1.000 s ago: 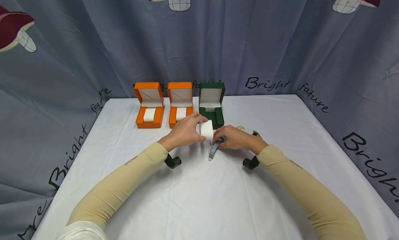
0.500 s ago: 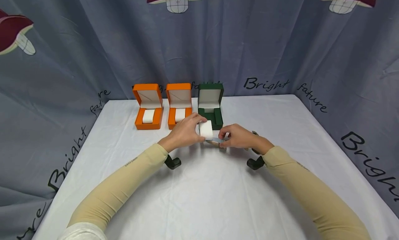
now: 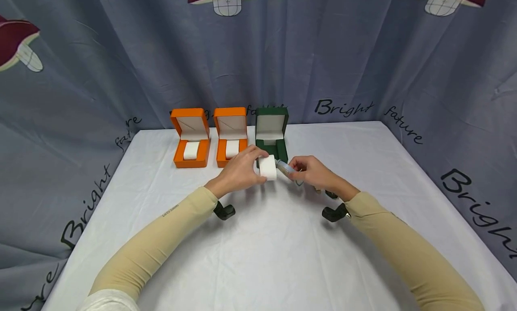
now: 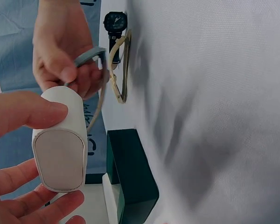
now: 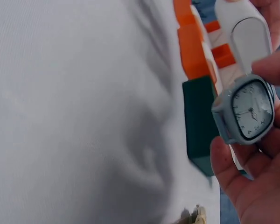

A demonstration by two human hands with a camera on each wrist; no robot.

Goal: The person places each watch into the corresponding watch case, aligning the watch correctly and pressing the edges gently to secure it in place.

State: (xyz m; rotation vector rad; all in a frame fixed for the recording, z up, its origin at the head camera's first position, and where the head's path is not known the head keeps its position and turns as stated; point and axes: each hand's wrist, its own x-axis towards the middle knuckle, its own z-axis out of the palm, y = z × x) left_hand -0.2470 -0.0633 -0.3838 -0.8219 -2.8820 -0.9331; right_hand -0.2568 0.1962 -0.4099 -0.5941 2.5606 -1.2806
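Near the middle of the table, in the head view, my left hand [image 3: 238,169] grips a white watch cushion [image 3: 268,168] between thumb and fingers, off the table. Just right of it, my right hand [image 3: 315,173] holds a light blue watch [image 5: 253,109] by its square case, thumb at the top edge. The watch's strap [image 4: 89,55] is curved and unfastened, reaching toward the cushion in the left wrist view. Whether strap and cushion touch, I cannot tell. Behind the hands stands an open green watch box [image 3: 282,150] without a cushion in it.
Two open orange boxes, one at far left [image 3: 180,155] and one beside it [image 3: 222,151], each hold a white cushion. A black watch [image 4: 115,22] and a gold-coloured watch [image 4: 126,70] lie on the table by the right hand. A printed curtain [image 3: 343,55] hangs behind.
My right hand has shifted right and turned the watch, so its strap, which pointed toward the front, now points at the cushion. The left hand and cushion stay almost in place.
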